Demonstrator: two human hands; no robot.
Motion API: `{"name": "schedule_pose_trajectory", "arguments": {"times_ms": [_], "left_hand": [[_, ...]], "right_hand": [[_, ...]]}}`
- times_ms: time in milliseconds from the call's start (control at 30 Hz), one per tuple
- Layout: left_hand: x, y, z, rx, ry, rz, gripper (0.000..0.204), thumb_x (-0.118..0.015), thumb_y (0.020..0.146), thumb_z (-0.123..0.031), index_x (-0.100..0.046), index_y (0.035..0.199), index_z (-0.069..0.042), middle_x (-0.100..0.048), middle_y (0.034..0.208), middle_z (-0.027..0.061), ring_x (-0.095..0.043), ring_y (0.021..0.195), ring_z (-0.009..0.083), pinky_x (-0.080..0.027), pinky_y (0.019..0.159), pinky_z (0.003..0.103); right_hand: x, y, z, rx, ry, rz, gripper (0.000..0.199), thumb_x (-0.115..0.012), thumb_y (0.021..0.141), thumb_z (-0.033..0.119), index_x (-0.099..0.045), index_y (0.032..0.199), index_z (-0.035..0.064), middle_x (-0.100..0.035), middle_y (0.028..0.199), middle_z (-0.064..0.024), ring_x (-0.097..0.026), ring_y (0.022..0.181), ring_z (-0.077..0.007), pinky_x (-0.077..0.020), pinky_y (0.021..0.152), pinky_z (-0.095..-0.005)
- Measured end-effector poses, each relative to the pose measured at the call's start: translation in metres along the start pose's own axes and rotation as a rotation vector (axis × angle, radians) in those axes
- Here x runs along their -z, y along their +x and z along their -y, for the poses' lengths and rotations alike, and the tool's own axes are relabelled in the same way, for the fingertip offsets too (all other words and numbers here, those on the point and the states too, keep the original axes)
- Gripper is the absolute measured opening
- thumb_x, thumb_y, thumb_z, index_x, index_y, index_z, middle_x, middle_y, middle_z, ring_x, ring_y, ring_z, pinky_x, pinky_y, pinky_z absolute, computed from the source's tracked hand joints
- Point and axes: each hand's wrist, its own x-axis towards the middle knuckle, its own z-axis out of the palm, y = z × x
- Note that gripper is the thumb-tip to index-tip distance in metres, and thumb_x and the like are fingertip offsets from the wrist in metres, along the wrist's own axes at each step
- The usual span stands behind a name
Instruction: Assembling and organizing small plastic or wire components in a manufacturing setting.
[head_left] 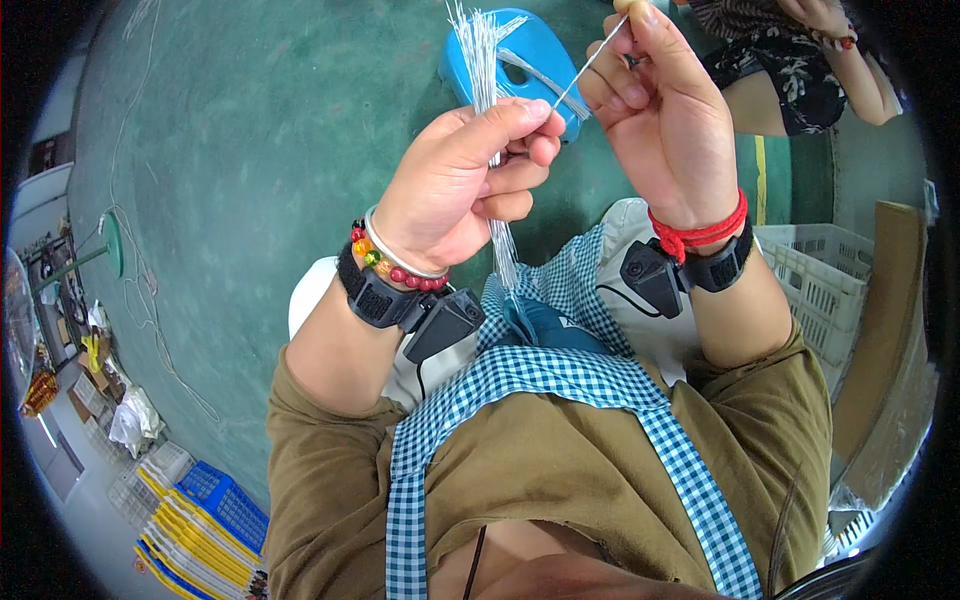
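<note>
One bundle of thin, stiff white strands (487, 70) is clasped upright in the closed left hand (455, 180), above the lap. One single strand (590, 62) is pinched between the right hand (660, 100) fingertips. One blue plastic stool (525, 60) is seen behind.

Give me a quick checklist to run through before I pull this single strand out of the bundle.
1. Left hand closed around the bundle of thin white strands: ok.
2. Right hand pinching one single strand between its fingertips: ok.
3. Single strand runs straight and taut between the two hands: ok.
4. Single strand free of the rest inside the left fist: cannot tell, hidden by fingers.
5. Lower ends of the bundle hang clear over the checked apron: ok.
6. Blue stool and the other person's arm lie beyond the hands, apart from the strand: ok.
</note>
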Motion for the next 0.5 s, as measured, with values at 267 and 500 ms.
{"name": "schedule_pose_trajectory", "arguments": {"times_ms": [267,500], "left_hand": [[-0.001,0.002,0.002,-0.118,0.184,-0.115,0.018,-0.059,0.096,-0.020,-0.061,0.099,-0.003,-0.054,0.078,-0.0042,-0.031,0.052,0.0001,-0.020,0.042,0.017],[-0.009,0.002,0.004,-0.234,0.251,-0.208,0.017,-0.068,0.090,-0.017,-0.064,0.093,-0.001,-0.060,0.077,0.0008,-0.037,0.051,0.0004,-0.025,0.042,0.018]], "right_hand": [[0.041,0.051,-0.028,0.136,0.495,0.902,0.012,-0.057,0.096,0.019,-0.059,0.095,0.0074,-0.051,0.070,0.0041,-0.039,0.057,-0.0070,-0.0330,0.057,-0.0229],[0.003,0.001,0.001,0.000,0.089,-0.087,0.011,-0.059,0.095,0.017,-0.061,0.093,0.0068,-0.051,0.070,0.0040,-0.039,0.058,-0.0072,-0.0337,0.058,-0.0233]]}}
